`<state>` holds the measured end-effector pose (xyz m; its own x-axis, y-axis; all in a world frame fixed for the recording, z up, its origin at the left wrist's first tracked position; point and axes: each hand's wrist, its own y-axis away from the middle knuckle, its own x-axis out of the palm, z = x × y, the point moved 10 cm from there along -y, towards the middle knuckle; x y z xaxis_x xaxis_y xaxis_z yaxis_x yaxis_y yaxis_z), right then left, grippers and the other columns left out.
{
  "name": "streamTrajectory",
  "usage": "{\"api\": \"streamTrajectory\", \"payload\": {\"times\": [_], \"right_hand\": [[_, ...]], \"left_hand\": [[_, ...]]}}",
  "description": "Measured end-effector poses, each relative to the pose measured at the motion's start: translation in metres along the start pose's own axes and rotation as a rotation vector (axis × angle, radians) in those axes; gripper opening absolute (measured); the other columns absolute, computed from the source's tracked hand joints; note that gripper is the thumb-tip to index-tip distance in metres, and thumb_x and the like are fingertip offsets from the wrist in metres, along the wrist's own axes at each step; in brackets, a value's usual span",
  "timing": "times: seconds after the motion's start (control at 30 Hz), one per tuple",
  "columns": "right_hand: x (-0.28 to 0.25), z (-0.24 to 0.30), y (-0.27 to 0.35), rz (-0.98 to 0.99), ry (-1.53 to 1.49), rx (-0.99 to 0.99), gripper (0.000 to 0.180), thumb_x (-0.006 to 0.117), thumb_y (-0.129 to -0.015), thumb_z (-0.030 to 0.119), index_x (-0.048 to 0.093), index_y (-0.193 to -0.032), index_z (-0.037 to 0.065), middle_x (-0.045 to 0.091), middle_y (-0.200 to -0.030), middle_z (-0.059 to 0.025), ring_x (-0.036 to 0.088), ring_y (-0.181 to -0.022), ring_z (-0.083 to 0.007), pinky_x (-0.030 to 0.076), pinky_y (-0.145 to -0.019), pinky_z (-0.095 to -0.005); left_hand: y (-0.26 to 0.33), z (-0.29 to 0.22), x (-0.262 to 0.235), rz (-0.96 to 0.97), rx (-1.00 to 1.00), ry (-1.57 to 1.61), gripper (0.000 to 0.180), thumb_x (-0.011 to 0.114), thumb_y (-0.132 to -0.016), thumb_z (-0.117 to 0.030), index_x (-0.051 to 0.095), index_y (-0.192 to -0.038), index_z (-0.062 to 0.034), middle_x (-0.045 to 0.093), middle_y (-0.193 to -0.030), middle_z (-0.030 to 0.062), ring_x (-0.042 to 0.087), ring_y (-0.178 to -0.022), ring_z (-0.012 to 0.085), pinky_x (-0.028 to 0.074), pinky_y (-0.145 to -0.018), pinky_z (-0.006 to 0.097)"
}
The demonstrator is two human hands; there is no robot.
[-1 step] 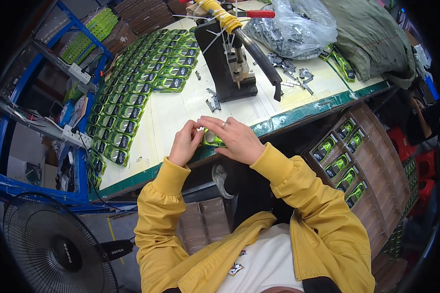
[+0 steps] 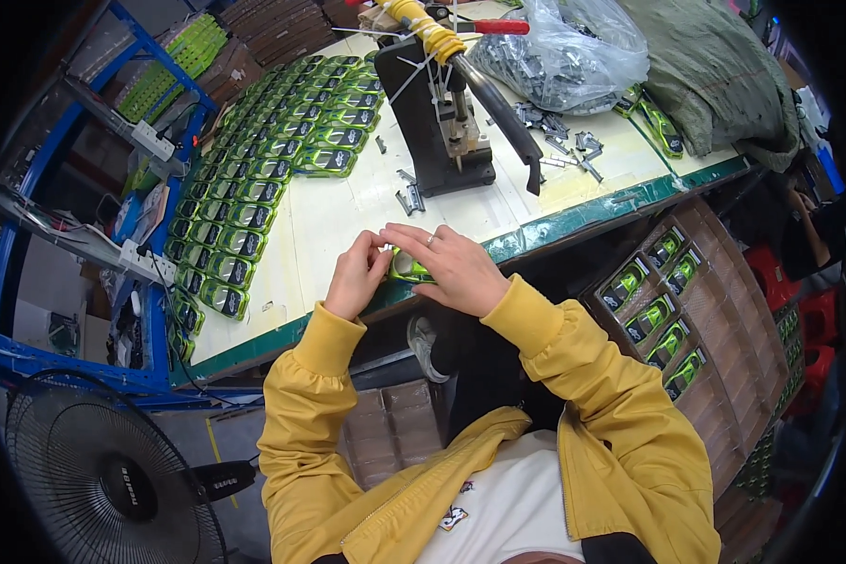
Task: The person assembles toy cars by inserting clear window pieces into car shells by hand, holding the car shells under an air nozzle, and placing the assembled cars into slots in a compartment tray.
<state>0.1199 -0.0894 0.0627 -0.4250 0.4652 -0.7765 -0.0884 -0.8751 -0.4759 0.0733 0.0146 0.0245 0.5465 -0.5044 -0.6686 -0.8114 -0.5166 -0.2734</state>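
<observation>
My left hand and my right hand meet at the front edge of the table. Together they hold a small green and black packaged piece, partly hidden under the fingers of my right hand. My left fingertips pinch its left end, where a bit of metal shows. A few small metal clips lie on the table just beyond my hands. Behind them stands a black hand press with a long lever handle wrapped in yellow tape.
Rows of green and black pieces cover the table's left side. A clear bag of metal parts and a green cloth lie at the back right. A brown box holding similar pieces sits to my right, a fan at lower left, beside a blue rack.
</observation>
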Motion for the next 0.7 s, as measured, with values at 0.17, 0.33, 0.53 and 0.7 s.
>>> {"api": "streamTrajectory", "payload": {"times": [0.17, 0.33, 0.53, 0.7], "right_hand": [[0.002, 0.001, 0.001, 0.018, 0.013, -0.002, 0.073, 0.068, -0.059, 0.010, 0.032, -0.121, 0.015, 0.039, -0.123, 0.0010, 0.048, -0.074, -0.0247, 0.043, -0.069, -0.0321], [-0.002, -0.006, 0.003, -0.038, -0.052, -0.014, 0.071, 0.067, -0.059, 0.010, 0.031, -0.120, 0.015, 0.036, -0.125, 0.0008, 0.047, -0.075, -0.0255, 0.043, -0.069, -0.0336], [0.015, 0.008, -0.001, 0.122, 0.155, -0.079, 0.076, 0.065, -0.060, 0.008, 0.026, -0.125, 0.019, 0.037, -0.124, -0.0007, 0.049, -0.074, -0.0246, 0.044, -0.066, -0.0343], [0.026, -0.006, 0.001, 0.174, 0.219, -0.035, 0.071, 0.061, -0.064, 0.009, 0.028, -0.125, 0.022, 0.049, -0.112, 0.0026, 0.050, -0.076, -0.0236, 0.044, -0.062, -0.0336]], "left_hand": [[-0.001, 0.026, 0.008, 0.118, -0.231, 0.290, 0.015, 0.056, -0.077, -0.009, 0.049, -0.087, -0.0004, 0.051, -0.059, 0.0044, 0.048, -0.046, 0.0101, 0.037, -0.040, 0.022], [0.004, 0.022, 0.012, 0.141, -0.388, 0.520, 0.015, 0.057, -0.076, -0.009, 0.048, -0.086, -0.0005, 0.051, -0.065, 0.0019, 0.049, -0.047, 0.0062, 0.033, -0.034, 0.016], [0.014, 0.030, 0.002, -0.081, -0.237, 0.312, 0.013, 0.057, -0.075, -0.007, 0.047, -0.080, -0.0012, 0.053, -0.062, 0.0035, 0.050, -0.049, 0.0073, 0.038, -0.041, 0.018], [0.017, 0.007, -0.010, -0.302, -0.066, 0.196, 0.013, 0.056, -0.075, -0.004, 0.045, -0.081, -0.0007, 0.053, -0.062, 0.0046, 0.049, -0.053, 0.0078, 0.039, -0.048, 0.020]]}}
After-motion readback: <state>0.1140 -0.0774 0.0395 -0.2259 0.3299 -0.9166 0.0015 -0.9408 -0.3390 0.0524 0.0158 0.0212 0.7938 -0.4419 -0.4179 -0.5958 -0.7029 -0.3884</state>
